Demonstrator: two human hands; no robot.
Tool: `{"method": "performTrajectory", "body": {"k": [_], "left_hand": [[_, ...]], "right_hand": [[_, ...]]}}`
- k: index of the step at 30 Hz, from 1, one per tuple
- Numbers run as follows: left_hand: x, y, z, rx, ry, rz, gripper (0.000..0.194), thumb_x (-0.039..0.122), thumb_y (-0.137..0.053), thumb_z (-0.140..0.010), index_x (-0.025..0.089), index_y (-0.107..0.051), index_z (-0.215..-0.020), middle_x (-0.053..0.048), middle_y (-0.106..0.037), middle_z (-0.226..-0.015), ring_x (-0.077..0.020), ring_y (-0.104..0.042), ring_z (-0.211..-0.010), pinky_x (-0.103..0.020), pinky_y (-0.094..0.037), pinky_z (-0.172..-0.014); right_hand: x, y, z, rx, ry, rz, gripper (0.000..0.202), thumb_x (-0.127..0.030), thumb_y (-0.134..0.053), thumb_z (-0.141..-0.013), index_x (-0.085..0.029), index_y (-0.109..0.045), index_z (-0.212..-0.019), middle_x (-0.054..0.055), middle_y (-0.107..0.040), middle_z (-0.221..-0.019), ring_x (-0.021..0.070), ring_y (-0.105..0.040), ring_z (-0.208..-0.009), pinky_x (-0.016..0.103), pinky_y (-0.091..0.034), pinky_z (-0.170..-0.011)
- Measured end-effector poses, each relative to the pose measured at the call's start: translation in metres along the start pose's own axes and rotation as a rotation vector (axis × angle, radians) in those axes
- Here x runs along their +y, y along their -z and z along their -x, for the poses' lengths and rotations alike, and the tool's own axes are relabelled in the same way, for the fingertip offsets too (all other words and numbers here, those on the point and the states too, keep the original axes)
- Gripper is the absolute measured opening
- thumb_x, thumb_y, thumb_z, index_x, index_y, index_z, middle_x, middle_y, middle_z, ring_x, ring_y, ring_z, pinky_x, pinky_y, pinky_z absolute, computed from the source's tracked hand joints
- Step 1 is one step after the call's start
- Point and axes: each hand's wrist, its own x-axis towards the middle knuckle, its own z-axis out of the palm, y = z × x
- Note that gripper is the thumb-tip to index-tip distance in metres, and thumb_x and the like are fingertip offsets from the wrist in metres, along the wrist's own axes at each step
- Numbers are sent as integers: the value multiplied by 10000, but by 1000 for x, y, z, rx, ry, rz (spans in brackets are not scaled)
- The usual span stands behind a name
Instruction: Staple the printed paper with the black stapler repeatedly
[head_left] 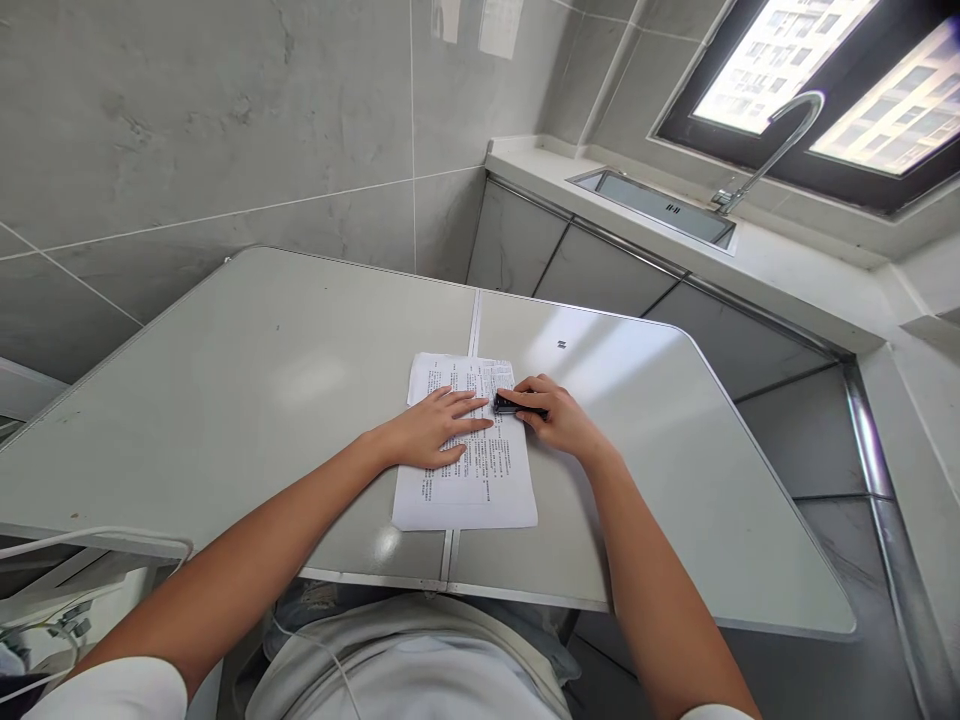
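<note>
The black stapler sits crosswise over the right edge of the printed paper, its long axis running left to right, while the paper stretches away from me on the counter; my right hand is nearer, closed round the stapler, and my left hand, spread and gripping nothing, rests flat on the paper

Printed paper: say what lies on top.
The left hand lies on the paper; the right hand holds a black tool over its right edge. Print beneath is hidden.
</note>
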Motion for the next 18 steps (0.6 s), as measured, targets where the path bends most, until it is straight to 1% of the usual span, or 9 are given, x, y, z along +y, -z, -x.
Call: {"method": "performTrajectory", "body": {"k": [3, 7, 10, 14, 16, 18], "left_hand": [[1, 0, 0, -11, 3, -20, 670, 236, -674, -870, 331, -538, -1518, -87, -407, -1653, -412, -387, -1496, -642, -240, -1229], [0, 1, 0, -7, 12, 8, 662, 230, -679, -865, 341, -553, -1506, -68, -410, -1653, -400, -400, -1494, -620, -238, -1242], [-2, 1, 1, -27, 26, 14, 674, 222, -669, -868, 349, -537, -1517, -52, -391, -1665, -389, -381, -1511, -614, -212, -1257], [-3, 3, 2, -46, 23, 10, 691, 220, -647, -879, 355, -505, -1541, -52, -366, -1676, -379, -363, -1526, -625, -196, -1260], [-3, 4, 3, -49, 22, 2, 698, 216, -641, -880, 361, -496, -1547, -56, -360, -1678, -381, -363, -1527, -636, -203, -1254], [-3, 6, 3, -49, 20, -6, 701, 212, -640, -878, 361, -495, -1548, -63, -361, -1676, -381, -369, -1524, -638, -213, -1251]], "right_hand": [[-2, -1, 0, -4, -14, 3, 530, -148, -555, -967, -397, -631, -1428, 65, -675, -1141, 265, -570, -1012, 487, -522, -933], [-6, -2, -1, -9, -26, 43, 525, -148, -547, -966, -402, -642, -1415, 66, -671, -1108, 262, -564, -982, 468, -524, -895], [-7, -5, -3, -27, -26, 108, 509, -159, -555, -970, -409, -654, -1403, 70, -667, -1067, 257, -553, -947, 441, -514, -854], [-11, -12, -8, -22, -27, 215, 509, -145, -588, -966, -423, -667, -1386, 84, -657, -1001, 262, -535, -936, 402, -466, -811], [-15, -15, -9, -28, -34, 248, 514, -124, -608, -952, -421, -683, -1365, 88, -652, -977, 266, -535, -946, 390, -448, -807], [-17, -15, -8, -27, -26, 250, 531, -108, -607, -943, -418, -679, -1369, 84, -660, -999, 265, -547, -960, 392, -452, -828]]}}
